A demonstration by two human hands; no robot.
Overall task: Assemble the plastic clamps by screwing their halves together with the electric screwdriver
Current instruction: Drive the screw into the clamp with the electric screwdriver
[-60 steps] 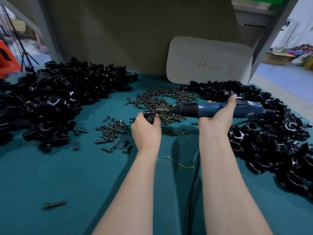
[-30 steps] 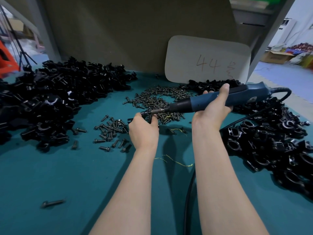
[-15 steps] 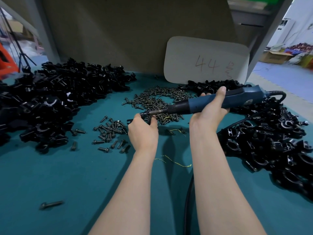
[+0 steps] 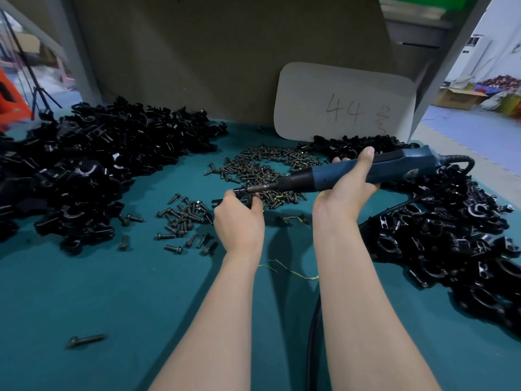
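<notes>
Head camera: the left hand pinches a small black plastic clamp, fingers curled round it, over the middle of the teal tabletop. The right hand wraps its fingers around the blue electric screwdriver, whose slim metal bit touches the clamp. If the long tool tilts, the bit could skid off the screw; torque could twist the smooth, hard halves out of line. Dark metal screws lie heaped just behind, and angular clamp halves with curved saddles are piled on both sides.

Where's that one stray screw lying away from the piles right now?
Head view, lower left: the stray screw lies alone on the teal table, nearer the person than the small screw cluster, left of the left forearm.
</notes>
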